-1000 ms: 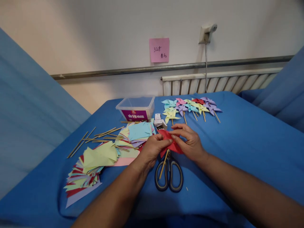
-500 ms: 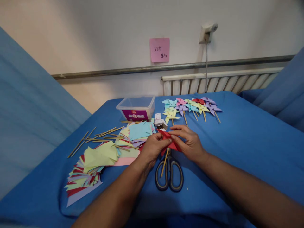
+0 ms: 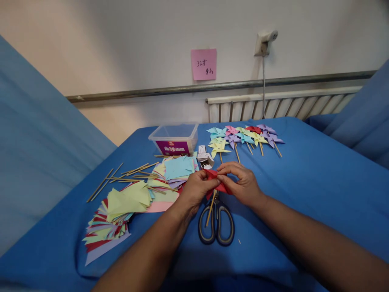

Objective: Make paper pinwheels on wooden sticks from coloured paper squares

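My left hand and my right hand meet at the middle of the blue table, both pinching a folded red paper pinwheel. A thin wooden stick hangs down from the red paper, over a pair of scissors lying flat on the cloth just below my hands. Much of the red paper is hidden by my fingers.
Stacks of coloured paper squares lie to the left, with loose wooden sticks behind them. A clear plastic box, a small white box and a row of finished pinwheels sit at the back. Blue cloth covers the table.
My hands have pressed closer together on the red paper, and the red piece shows less between my fingers. Everything else on the table is unmoved.
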{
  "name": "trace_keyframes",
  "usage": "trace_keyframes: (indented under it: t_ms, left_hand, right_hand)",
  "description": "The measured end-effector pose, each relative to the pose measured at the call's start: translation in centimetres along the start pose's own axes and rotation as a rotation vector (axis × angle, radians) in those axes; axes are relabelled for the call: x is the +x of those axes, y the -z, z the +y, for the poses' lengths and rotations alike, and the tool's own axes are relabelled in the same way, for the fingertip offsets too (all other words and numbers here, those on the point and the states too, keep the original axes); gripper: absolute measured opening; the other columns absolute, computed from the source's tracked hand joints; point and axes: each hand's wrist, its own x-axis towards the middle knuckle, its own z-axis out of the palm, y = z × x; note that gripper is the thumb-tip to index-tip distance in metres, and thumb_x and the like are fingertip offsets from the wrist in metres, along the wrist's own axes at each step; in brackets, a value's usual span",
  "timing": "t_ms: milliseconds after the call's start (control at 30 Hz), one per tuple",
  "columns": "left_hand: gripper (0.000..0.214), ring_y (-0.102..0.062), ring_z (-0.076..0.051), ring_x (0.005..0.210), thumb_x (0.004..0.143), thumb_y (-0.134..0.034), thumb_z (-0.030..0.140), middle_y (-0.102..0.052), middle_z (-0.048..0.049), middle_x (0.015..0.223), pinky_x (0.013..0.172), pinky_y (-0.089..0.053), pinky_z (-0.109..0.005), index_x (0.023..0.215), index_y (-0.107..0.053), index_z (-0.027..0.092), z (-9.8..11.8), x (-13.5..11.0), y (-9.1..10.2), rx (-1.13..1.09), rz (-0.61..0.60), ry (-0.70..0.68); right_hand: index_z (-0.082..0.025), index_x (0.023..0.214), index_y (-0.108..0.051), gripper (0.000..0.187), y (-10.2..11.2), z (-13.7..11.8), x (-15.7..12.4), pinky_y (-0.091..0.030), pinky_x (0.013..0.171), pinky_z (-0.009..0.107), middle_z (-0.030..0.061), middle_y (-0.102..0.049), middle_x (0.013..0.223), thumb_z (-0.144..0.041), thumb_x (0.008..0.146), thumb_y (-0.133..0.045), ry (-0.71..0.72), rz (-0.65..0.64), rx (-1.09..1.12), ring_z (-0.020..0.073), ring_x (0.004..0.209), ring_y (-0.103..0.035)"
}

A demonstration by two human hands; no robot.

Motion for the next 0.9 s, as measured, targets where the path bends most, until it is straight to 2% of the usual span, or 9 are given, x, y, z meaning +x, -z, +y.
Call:
trace_keyframes:
  t_ms: [133, 300, 467, 700, 900]
  left_hand:
    - [0.032, -0.06, -0.012, 0.06, 0.053, -0.086, 0.024, -0.068, -0.0035, 0.069, 0.062, -0.046, -0.024, 0.076, -0.069, 0.01, 0.05, 0.07, 0.03, 0.019, -0.019, 0.012]
    - [0.03, -0.059, -0.011, 0.059, 0.054, -0.086, 0.025, -0.067, -0.0023, 0.067, 0.061, -0.045, -0.024, 0.074, -0.069, 0.011, 0.15, -0.07, -0.02, 0.041, -0.043, 0.006]
    - [0.031, -0.059, -0.01, 0.058, 0.052, -0.087, 0.025, -0.066, -0.0012, 0.065, 0.059, -0.044, -0.023, 0.072, -0.067, 0.011, 0.24, -0.29, -0.22, 0.047, -0.037, -0.018]
    - [0.036, -0.06, -0.012, 0.061, 0.053, -0.087, 0.03, -0.068, -0.0029, 0.069, 0.061, -0.045, -0.024, 0.077, -0.069, 0.011, 0.1, -0.18, -0.12, 0.081, -0.066, -0.006]
    - [0.034, -0.058, -0.011, 0.057, 0.052, -0.087, 0.03, -0.066, -0.0022, 0.065, 0.057, -0.043, -0.024, 0.072, -0.067, 0.011, 0.15, -0.23, -0.21, 0.113, -0.059, -0.01]
  right_hand:
    - [-0.023, 0.081, -0.067, 0.009, -0.05, 0.09, 0.03, -0.049, 0.084, 0.037, 0.0039, -0.073, 0.09, -0.024, 0.088, -0.062, -0.046, 0.017, 0.012, 0.0208, 0.089, -0.066]
    - [-0.022, 0.086, -0.067, 0.006, -0.01, -0.04, 0.01, -0.05, 0.082, 0.034, 0.0029, -0.073, 0.087, -0.026, 0.086, -0.063, -0.121, 0.072, 0.029, 0.0194, 0.084, -0.067]
    - [-0.022, 0.08, -0.068, 0.008, 0.03, -0.17, 0.17, -0.049, 0.079, 0.033, 0.0021, -0.072, 0.081, -0.027, 0.086, -0.065, -0.092, 0.042, 0.073, 0.0189, 0.081, -0.066]
    - [-0.021, 0.08, -0.069, 0.009, 0.07, -0.12, 0.16, -0.049, 0.078, 0.033, 0.0023, -0.072, 0.082, -0.03, 0.083, -0.068, -0.157, 0.046, 0.101, 0.0189, 0.08, -0.066]
    - [-0.021, 0.074, -0.065, 0.012, -0.11, -0.25, 0.19, -0.049, 0.075, 0.033, 0.0017, -0.069, 0.076, -0.029, 0.08, -0.071, -0.207, 0.048, 0.199, 0.0179, 0.076, -0.064]
